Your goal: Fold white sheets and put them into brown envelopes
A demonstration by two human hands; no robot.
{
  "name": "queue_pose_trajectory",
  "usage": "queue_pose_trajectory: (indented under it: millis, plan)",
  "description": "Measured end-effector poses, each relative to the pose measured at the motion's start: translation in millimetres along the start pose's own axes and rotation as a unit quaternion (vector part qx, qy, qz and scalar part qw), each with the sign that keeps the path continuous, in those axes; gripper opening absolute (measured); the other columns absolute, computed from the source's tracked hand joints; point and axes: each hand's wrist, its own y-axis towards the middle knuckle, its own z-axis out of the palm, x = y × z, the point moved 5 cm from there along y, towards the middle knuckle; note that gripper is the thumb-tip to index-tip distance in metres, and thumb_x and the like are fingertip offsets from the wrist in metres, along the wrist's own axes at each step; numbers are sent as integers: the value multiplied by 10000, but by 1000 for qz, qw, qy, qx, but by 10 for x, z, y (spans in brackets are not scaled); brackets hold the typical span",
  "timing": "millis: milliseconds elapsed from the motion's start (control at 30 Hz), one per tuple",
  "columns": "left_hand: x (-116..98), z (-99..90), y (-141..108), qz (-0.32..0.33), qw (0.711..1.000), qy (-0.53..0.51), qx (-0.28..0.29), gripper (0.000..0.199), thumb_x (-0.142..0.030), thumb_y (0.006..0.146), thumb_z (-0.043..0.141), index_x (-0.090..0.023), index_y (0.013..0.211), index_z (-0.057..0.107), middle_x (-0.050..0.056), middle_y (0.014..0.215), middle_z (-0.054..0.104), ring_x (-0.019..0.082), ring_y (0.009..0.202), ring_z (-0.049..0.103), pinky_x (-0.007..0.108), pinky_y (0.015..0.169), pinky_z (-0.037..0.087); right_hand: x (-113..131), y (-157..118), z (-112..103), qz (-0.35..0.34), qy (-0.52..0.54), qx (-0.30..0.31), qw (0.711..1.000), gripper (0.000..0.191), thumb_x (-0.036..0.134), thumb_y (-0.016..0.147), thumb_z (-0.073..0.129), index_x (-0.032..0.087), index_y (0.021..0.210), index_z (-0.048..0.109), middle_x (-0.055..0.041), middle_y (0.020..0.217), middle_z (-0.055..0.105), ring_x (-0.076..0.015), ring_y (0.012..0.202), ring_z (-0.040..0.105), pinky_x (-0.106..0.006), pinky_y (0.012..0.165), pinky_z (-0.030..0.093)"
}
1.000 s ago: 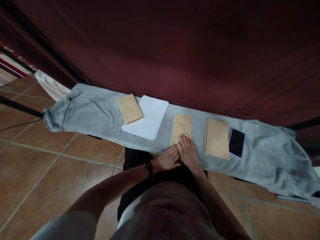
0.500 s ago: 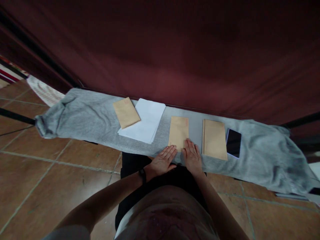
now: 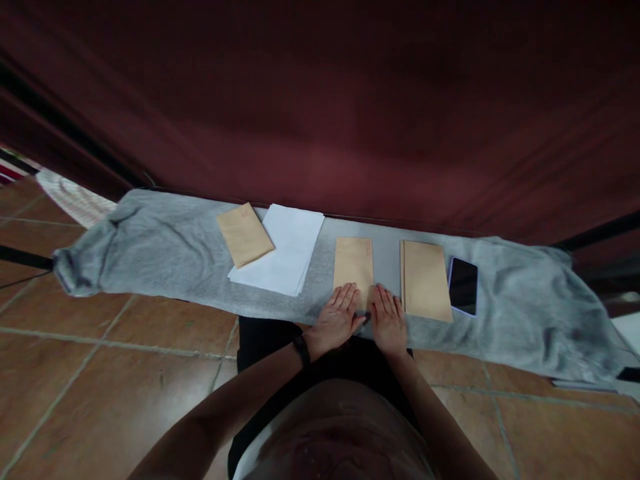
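A brown envelope [image 3: 353,260] lies flat on the grey cloth in front of me, red print near its top right corner. My left hand [image 3: 336,320] rests with extended fingers on its lower left part. Beside it, my right hand [image 3: 389,321] lies flat along the lower right edge, fingers stretched. To the right is a stack of brown envelopes [image 3: 427,280]. On the left, white paper sheets [image 3: 290,250] lie partly under more brown envelopes [image 3: 245,233].
A phone [image 3: 463,285] with a dark screen lies right of the envelope stack. The grey cloth [image 3: 170,247] covers a long narrow bench, bunched at both ends. Behind it hangs a dark red curtain [image 3: 320,120]. Tiled floor [image 3: 125,400] shows below.
The view has shifted slightly. My left hand has moved up and inward onto the envelope, its thumb now near my right hand. The envelopes, papers and phone have stayed in place.
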Motion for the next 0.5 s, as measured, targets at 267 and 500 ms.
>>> queue_pose_trajectory:
  millis: [267,500]
  plan:
    - [63,181,628,-17,999,-23,-19,620,-389,1044,325,-46,1559,277,185,1647,265,270,1557,158,491,1276,159,7,7,0,-2,2,-22,1000,500,261,1042,355,135,1518,440,-155,1499,536,-280,1396,491,-498,1193,312]
    - [217,230,887,-46,998,-24,-24,651,-362,1017,357,-42,1570,238,189,1651,248,275,1560,148,535,1270,139,14,15,12,6,11,-16,1000,496,264,1040,345,143,1510,450,-160,1498,535,-291,1396,487,-525,1187,307]
